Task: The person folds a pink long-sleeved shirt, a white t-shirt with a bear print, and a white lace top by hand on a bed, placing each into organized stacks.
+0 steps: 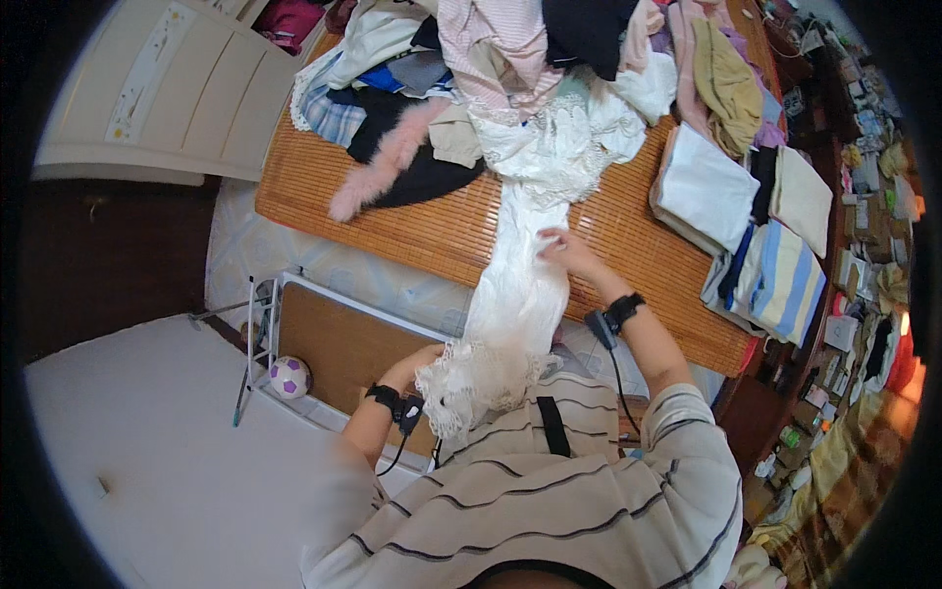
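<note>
A long white garment with lace trim (pixel 519 272) stretches from the heap on the bed down to my lap, its near lace end raised before my striped shirt. My left hand (pixel 421 364) holds that lace end at its left side, the fingertips hidden behind the cloth. Over the right edge of the garment's middle lies my right hand (pixel 570 252), with the fingers apart and bent, touching or just above the fabric. The garment's far lace end (pixel 552 147) rests against the other clothes.
A bamboo mat (pixel 434 228) covers the bed. Mixed clothes, including a striped pink top (pixel 500 44), are heaped at the back. Folded clothes (pixel 706 188) stand in stacks at the right. At the left are a white-framed board (pixel 331 316) and a ball (pixel 290 378).
</note>
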A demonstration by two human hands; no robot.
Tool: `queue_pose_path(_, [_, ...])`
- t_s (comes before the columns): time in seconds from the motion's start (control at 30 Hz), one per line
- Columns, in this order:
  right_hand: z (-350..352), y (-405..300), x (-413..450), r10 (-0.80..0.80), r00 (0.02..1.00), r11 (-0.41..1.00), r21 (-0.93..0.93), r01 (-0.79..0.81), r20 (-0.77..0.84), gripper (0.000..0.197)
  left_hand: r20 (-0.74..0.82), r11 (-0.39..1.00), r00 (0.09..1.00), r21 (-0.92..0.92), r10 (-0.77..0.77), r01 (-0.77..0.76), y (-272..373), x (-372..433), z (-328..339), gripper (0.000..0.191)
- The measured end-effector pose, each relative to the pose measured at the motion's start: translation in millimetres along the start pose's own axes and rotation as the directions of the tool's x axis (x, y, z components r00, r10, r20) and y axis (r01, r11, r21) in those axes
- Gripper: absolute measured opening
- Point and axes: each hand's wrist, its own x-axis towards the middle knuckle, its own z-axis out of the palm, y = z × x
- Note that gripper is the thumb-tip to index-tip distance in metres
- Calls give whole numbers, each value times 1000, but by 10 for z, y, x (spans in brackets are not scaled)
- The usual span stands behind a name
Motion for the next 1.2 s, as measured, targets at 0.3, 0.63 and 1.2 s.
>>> queue_pose_path(0.3, [-505,158,1552,-288,878,706,-705,-75,-382,49,-250,994,964,42,-85,98,130,-79,-663,41])
queue_pose_path(0.63, [-107,-150,1013,-166,969,716,-698,-11,-185,26,-188,995,981,100,35,-17,819,323,-925,34])
queue_pose_path(1.2, [532,-270,539,-19,959,846,-506,167,284,31,275,-118,806,961,525,-251,2930,1856,-37,27])
